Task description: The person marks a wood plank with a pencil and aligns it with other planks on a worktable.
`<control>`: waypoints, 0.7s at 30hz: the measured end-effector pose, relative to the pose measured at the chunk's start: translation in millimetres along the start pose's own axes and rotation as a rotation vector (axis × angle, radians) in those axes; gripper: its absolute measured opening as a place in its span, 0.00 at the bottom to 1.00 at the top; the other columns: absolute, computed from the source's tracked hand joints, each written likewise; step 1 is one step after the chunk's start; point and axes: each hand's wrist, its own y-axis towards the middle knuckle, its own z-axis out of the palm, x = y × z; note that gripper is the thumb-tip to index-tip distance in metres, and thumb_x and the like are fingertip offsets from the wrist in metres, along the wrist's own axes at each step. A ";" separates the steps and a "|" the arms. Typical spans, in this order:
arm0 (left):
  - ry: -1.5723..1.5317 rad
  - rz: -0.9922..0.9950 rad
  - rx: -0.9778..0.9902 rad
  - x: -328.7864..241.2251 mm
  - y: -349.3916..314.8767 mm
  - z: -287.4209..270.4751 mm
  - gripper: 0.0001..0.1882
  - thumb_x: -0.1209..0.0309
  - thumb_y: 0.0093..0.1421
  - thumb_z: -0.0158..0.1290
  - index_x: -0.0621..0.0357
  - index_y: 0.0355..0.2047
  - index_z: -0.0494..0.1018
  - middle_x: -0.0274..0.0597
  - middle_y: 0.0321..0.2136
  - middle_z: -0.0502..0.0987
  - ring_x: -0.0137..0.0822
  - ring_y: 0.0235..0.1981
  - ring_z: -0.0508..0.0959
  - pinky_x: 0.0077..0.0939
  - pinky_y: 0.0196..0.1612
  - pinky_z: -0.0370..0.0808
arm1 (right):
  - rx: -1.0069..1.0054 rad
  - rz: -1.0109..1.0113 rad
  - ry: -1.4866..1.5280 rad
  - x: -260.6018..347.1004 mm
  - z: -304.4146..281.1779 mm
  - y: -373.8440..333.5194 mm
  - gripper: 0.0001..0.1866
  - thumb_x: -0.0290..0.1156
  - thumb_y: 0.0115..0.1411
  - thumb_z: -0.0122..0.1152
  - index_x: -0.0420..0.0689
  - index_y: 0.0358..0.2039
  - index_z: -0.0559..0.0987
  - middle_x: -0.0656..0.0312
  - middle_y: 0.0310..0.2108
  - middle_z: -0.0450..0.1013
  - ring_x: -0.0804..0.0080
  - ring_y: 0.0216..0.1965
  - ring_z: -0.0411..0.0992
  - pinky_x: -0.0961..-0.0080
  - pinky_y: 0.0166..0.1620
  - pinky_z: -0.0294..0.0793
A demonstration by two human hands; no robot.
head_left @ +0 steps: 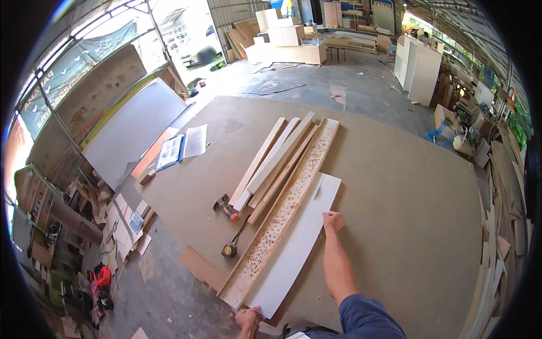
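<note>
Holding white laminate strip at both ends: left hand pinching near corner, right hand fingers pressing far edge. Best kept level, clear of perforated plank.

I see both of my arms coming in from the lower edge, and I place them by one landmark, the long white rectangular laminate board. My right hand lies palm down at the board's right long edge, about midway along it, fingers curled over that edge and touching it. My right forearm runs straight back from there, bare to the elbow, with a dark blue sleeve above. My left hand grips the board's near end corner, thumb on top, fingers tucked beneath it; only its wrist shows.
</note>
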 end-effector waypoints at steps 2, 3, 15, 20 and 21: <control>0.038 0.025 -0.001 -3.4 -3.2 4.8 0.10 0.80 0.53 0.59 0.73 0.22 0.69 0.53 0.18 0.75 0.46 0.15 0.77 0.39 0.16 0.80 | -0.113 -0.016 0.035 -1.2 -0.6 -4.0 0.18 0.44 0.44 0.71 0.46 0.33 0.85 0.53 0.29 0.79 0.57 0.34 0.79 0.62 0.39 0.78; 0.013 0.015 -0.016 -6.0 -5.1 6.5 0.09 0.81 0.52 0.60 0.72 0.23 0.69 0.52 0.18 0.74 0.44 0.15 0.77 0.38 0.16 0.79 | -0.107 -0.018 0.032 -1.1 -0.4 -11.6 0.18 0.44 0.44 0.71 0.46 0.33 0.85 0.53 0.29 0.79 0.57 0.34 0.79 0.62 0.39 0.78; -0.007 0.009 -0.006 -3.3 -4.9 7.6 0.09 0.82 0.52 0.58 0.70 0.25 0.67 0.51 0.19 0.74 0.43 0.15 0.76 0.37 0.15 0.79 | -0.130 0.055 0.062 -8.1 -13.3 -134.1 0.15 0.33 0.39 0.75 0.40 0.28 0.84 0.55 0.27 0.78 0.59 0.30 0.77 0.64 0.36 0.75; 0.001 -0.006 0.015 -11.6 -4.7 14.8 0.09 0.82 0.52 0.58 0.70 0.23 0.67 0.53 0.19 0.74 0.43 0.15 0.76 0.38 0.14 0.79 | -0.109 0.071 0.070 -11.2 -9.2 -123.4 0.15 0.35 0.40 0.74 0.42 0.29 0.84 0.56 0.28 0.78 0.60 0.31 0.77 0.64 0.36 0.75; 0.001 -0.007 0.028 -15.3 -7.6 17.3 0.10 0.82 0.52 0.58 0.70 0.23 0.67 0.53 0.19 0.74 0.43 0.15 0.76 0.38 0.14 0.79 | -0.105 0.060 0.074 -12.8 -8.6 -120.4 0.15 0.36 0.41 0.74 0.44 0.29 0.84 0.57 0.29 0.77 0.60 0.33 0.77 0.63 0.36 0.74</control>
